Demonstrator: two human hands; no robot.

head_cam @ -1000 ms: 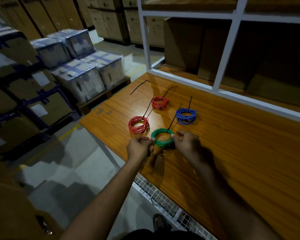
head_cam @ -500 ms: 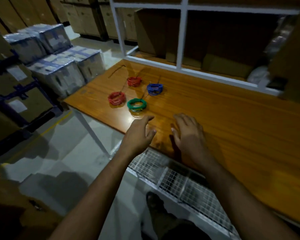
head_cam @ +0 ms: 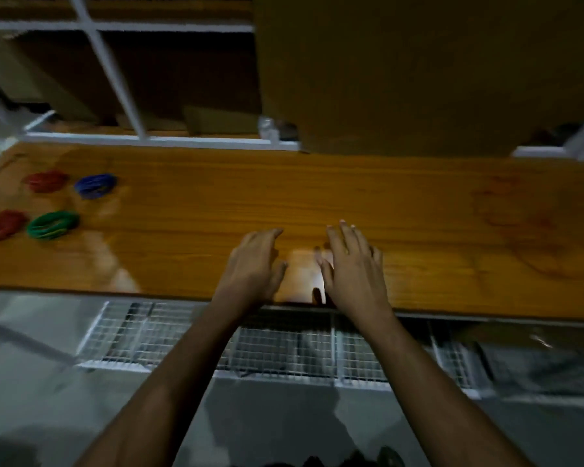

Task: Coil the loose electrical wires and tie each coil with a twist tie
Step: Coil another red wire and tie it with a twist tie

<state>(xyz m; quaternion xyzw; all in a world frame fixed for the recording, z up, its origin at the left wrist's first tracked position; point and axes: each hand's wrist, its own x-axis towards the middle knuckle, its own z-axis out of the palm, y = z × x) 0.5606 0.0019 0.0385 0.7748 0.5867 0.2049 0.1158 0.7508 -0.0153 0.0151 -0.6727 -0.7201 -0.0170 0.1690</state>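
Wooden bench top [head_cam: 418,210] is filling the middle of the view, with a white-framed shelf [head_cam: 122,79] and a big cardboard box [head_cam: 418,69] behind it and a wire mesh rack [head_cam: 284,345] running below the front edge. Both arms are reaching over the near edge: left hand [head_cam: 255,264] and right hand [head_cam: 353,264] are hovering just beside each other, fingers spread and relaxed, holding nothing. Four coils are lying well apart from the hands at far left: red coil [head_cam: 1,224], green coil [head_cam: 53,224], second red coil [head_cam: 46,180], blue coil [head_cam: 95,185]. Ties are too blurred to confirm. Coiling looks finished for these four. Next move is probably finding another loose wire; none is showing here.
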